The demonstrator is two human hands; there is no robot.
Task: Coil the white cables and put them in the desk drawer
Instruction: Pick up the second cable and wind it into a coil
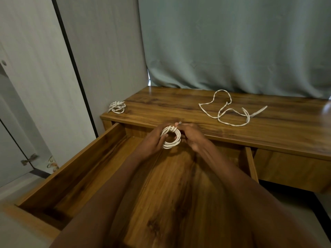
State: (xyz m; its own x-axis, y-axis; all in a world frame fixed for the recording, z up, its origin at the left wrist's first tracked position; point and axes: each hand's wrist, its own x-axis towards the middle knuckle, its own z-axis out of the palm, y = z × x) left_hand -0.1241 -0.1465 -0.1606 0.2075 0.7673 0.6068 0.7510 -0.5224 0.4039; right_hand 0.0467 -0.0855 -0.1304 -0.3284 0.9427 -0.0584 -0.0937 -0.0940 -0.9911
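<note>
Tying off a coiled cable above the open drawer

My left hand (154, 140) grips the coiled cable (171, 137) while my right hand (190, 136) pinches its tail end at the wrap. I judge the next move is tucking that end, then lowering the coil into the drawer (75, 169) below. On the worktop (179, 108), one bundled cable (117, 106) sits far left and a loose cable (231, 111) awaits; a curtain (232, 42) hangs behind.

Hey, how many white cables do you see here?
3. One coiled white cable held in both hands over the open drawer, one coiled bundle at the desk's left corner, one loose uncoiled cable on the desktop.
</note>
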